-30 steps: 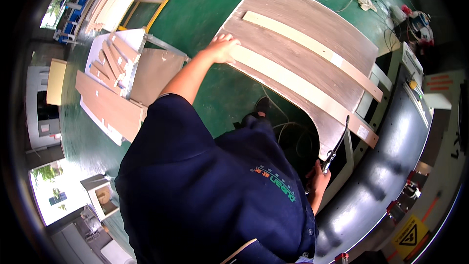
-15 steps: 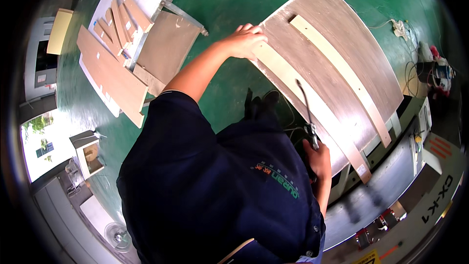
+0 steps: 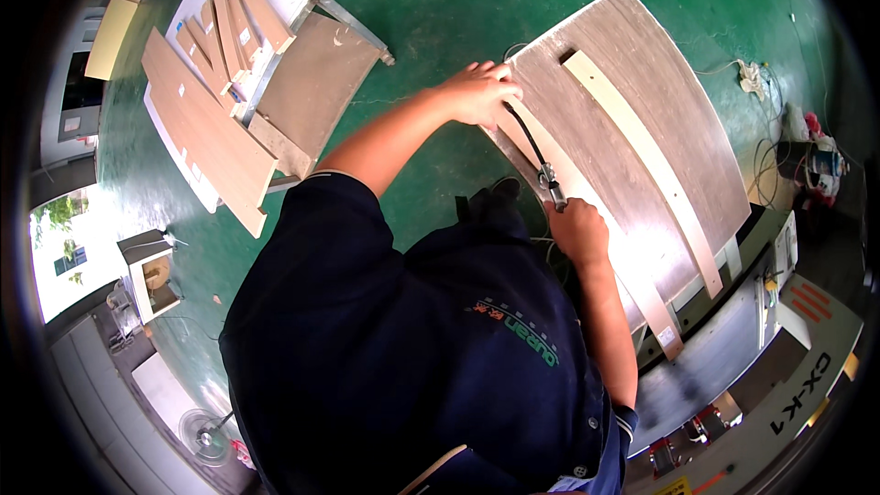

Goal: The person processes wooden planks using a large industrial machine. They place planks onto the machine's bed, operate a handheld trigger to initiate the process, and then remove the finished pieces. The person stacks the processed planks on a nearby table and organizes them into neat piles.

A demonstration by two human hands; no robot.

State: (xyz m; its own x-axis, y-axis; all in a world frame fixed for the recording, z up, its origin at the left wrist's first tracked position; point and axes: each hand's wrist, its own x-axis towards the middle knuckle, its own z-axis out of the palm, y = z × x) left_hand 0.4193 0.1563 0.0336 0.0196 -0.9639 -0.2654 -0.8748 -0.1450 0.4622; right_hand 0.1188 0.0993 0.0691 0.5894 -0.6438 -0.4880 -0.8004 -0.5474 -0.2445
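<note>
My left hand (image 3: pixel 483 93) grips the far end of a pale wooden strip (image 3: pixel 587 179), its fingers bent over the end. That strip lies lengthwise on a brown wood-grain panel (image 3: pixel 674 64). In my right hand (image 3: pixel 580 231) is an air blow gun (image 3: pixel 550 181), fingers wrapped round its body. Its long thin black nozzle points away from me over the strip, the tip close below my left hand. A second pale strip (image 3: pixel 642 151) rests on the panel to the right, untouched.
A table (image 3: pixel 291 0) at the far left bears several wooden boards (image 3: pixel 215 133). A machine with a grey metal bed (image 3: pixel 706 376) stands at lower right. Hoses and a bucket (image 3: pixel 816 165) are on the green floor at right. A fan (image 3: pixel 203 435) stands at lower left.
My right hand has moved the blow gun away from me and left, bringing the nozzle tip near my left hand. My left hand keeps its place on the strip's end.
</note>
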